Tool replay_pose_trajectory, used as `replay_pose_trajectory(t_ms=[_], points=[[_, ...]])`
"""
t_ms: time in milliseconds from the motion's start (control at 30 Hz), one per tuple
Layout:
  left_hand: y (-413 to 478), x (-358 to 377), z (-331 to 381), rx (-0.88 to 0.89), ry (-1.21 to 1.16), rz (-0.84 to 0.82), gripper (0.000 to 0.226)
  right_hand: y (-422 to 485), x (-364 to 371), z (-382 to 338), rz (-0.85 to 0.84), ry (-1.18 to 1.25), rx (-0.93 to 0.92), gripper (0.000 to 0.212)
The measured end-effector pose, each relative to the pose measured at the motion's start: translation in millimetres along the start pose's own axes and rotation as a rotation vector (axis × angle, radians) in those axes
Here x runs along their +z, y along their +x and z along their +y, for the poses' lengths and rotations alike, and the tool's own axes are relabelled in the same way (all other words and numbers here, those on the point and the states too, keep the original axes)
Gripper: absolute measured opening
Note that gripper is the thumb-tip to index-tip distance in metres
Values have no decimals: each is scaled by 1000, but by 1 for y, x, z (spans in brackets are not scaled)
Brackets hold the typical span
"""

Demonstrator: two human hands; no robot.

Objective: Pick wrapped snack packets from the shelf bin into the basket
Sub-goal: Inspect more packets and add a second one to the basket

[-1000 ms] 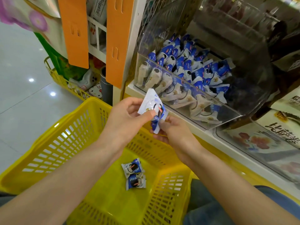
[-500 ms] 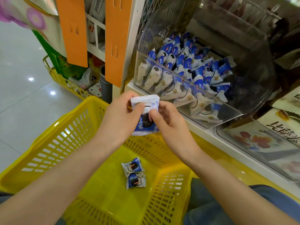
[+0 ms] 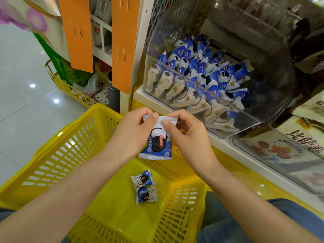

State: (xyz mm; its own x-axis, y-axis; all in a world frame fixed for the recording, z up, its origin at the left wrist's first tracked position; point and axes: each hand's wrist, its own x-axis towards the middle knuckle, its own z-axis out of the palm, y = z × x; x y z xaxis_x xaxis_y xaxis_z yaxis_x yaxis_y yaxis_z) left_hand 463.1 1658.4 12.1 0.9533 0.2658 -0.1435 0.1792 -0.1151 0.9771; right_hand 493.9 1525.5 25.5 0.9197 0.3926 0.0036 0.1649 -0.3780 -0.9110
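Hanging by its crimped top seam, the blue-and-white foil-wrapped snack packet [image 3: 157,144] sits in a two-handed grip: the left hand [image 3: 133,132] and the right hand [image 3: 187,135] each pinch that seam between thumb and forefinger, thumbs almost touching. It is above the far side of the yellow slotted plastic basket [image 3: 57,137], not yet in it.

Thumbs set this close on one seam could tear the wrapper if they pull apart. Let go here, the packet may clip the far rim and slide out toward the shelf base instead of joining the two small matching packets [image 3: 145,188] on the basket floor. The basket seems propped against blue-trousered legs [image 3: 228,225], so a shift could tip it.

Just behind, the clear plastic shelf bin [image 3: 245,127] holds a heap of like packets on a white shelf ledge [image 3: 138,92]. Glossy pale floor tiles [image 3: 22,106] spread to the left, with orange hanging panels [image 3: 77,32] and a second yellow basket [image 3: 56,79] of goods.
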Motion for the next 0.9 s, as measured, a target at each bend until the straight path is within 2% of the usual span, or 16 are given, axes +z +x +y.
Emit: replay_pose_trajectory(t_ms=[100, 200, 267, 333, 400, 500, 567, 667, 767, 833, 900], points=[[0, 2, -1, -22, -4, 8, 27, -1, -1, -1, 73, -283, -229, 4], [1, 4, -4, -43, -53, 2, 26, -1, -1, -1, 105, -423, -306, 6], [2, 6, -6, -40, -60, 27, 18, -2, -1, -1, 103, -347, -214, 4], [3, 9, -10, -26, -37, 84, 9, 0, -1, 0, 98, -179, -39, 4], [1, 13, -16, -1, 51, 132, 20, 3, -2, 2, 126, -104, 67, 6], [-3, 18, -22, 14, 171, 110, 23, 5, -3, 4, 143, -109, 76, 9], [-4, 20, -22, -81, 69, 73, 18, 4, -3, 4, 113, -148, 44, 9], [-2, 19, -17, -310, -255, 100, 34, 2, -2, 3, 71, -292, -71, 5], [-2, 13, -18, -515, -471, 98, 42, -2, 1, 1, 0, -449, -242, 4], [-3, 12, -20, -565, -551, 70, 38, -6, 3, 2, -69, -547, -317, 5], [-7, 14, -20, -552, -569, 29, 24, -11, 7, 3, -120, -612, -360, 6]])
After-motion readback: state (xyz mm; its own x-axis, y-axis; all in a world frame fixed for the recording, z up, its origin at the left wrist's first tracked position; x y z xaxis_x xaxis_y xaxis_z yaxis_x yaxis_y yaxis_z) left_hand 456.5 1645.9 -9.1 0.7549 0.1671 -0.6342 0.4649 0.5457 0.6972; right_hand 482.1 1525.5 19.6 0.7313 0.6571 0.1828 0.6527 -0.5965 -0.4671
